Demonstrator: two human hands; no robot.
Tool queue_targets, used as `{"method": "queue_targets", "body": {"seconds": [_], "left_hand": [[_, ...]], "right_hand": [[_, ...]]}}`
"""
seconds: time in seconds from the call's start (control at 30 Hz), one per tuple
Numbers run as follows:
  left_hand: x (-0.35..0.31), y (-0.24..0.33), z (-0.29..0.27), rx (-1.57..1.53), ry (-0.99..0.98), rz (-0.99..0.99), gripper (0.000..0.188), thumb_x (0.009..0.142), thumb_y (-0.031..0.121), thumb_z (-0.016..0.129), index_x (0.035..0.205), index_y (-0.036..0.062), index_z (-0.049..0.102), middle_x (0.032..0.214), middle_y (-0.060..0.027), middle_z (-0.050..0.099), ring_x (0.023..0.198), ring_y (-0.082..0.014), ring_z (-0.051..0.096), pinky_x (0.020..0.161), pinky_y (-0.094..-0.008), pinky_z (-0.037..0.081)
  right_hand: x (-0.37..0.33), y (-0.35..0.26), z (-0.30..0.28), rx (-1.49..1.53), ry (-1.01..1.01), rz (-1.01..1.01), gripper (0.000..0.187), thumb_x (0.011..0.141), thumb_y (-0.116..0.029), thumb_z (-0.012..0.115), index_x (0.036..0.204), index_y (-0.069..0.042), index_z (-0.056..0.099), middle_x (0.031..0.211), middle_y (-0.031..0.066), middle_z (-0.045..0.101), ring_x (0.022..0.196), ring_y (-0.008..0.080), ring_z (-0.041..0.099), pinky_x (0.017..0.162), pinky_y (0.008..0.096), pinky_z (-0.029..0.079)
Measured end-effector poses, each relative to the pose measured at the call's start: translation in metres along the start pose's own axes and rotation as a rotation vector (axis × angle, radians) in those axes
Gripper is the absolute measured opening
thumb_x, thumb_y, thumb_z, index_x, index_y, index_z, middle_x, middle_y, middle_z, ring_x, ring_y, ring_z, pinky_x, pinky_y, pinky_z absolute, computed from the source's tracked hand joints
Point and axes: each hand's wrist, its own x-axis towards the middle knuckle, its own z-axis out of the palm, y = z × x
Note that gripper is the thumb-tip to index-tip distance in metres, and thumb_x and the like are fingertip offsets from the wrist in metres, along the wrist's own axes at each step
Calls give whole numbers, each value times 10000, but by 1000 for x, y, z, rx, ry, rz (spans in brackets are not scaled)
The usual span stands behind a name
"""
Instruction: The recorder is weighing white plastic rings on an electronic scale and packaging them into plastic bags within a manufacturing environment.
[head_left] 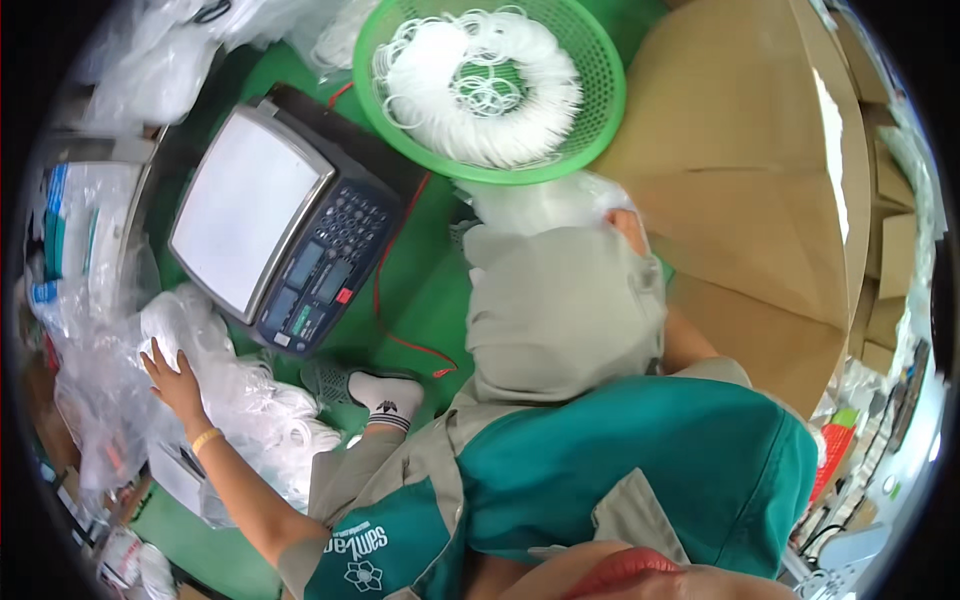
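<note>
My left hand (pixel 175 385) reaches out to the left with its fingers spread. It rests on or just over a clear plastic bag (pixel 185 320) of white rings, which spills toward my foot. Past my raised knee, my right hand (pixel 628 230) shows only in part. Its fingers are curled at the edge of another clear plastic bag (pixel 550 203), which lies under the rim of a green basket (pixel 608 100). Inside the basket, many thin white rings (pixel 535 110) are heaped in a circle.
A digital scale (pixel 245 215) with a white plate stands on the green floor (pixel 430 270), and a red cord (pixel 378 290) runs beside it. A large cardboard box (pixel 730 180) is close on my right. Plastic bags (pixel 150 70) crowd the far left.
</note>
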Motion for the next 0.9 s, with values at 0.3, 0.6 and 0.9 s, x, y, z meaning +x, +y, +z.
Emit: {"method": "queue_targets", "body": {"seconds": [0.3, 0.6, 0.9], "left_hand": [[-10, 167, -100, -405, -21, 492, 408, 828, 119, 521, 1229, 89, 454, 1353, -176, 314, 1247, -314, 312, 1003, -365, 267], [-54, 299, -141, -1120, -636, 449, 402, 828, 113, 547, 1218, 56, 469, 1161, -86, 521, 1066, -194, 493, 886, -293, 391], [-70, 408, -196, -1721, -446, 776, 697, 754, 93, 653, 1336, 48, 274, 1326, -112, 361, 1201, -231, 365, 987, -334, 293]], "right_hand": [[10, -9, -34, 210, 59, -77, 130, 809, -197, 543, 796, -78, 593, 813, 72, 591, 748, 264, 573, 643, 344, 458], [45, -87, -183, 1152, 303, -154, 172, 875, -171, 456, 889, -10, 513, 882, 79, 574, 804, 142, 519, 737, 269, 407], [111, -207, -281, 1821, -681, -806, 355, 929, -270, 262, 1147, -29, 404, 1154, 138, 444, 1071, 279, 406, 939, 525, 312]]}}
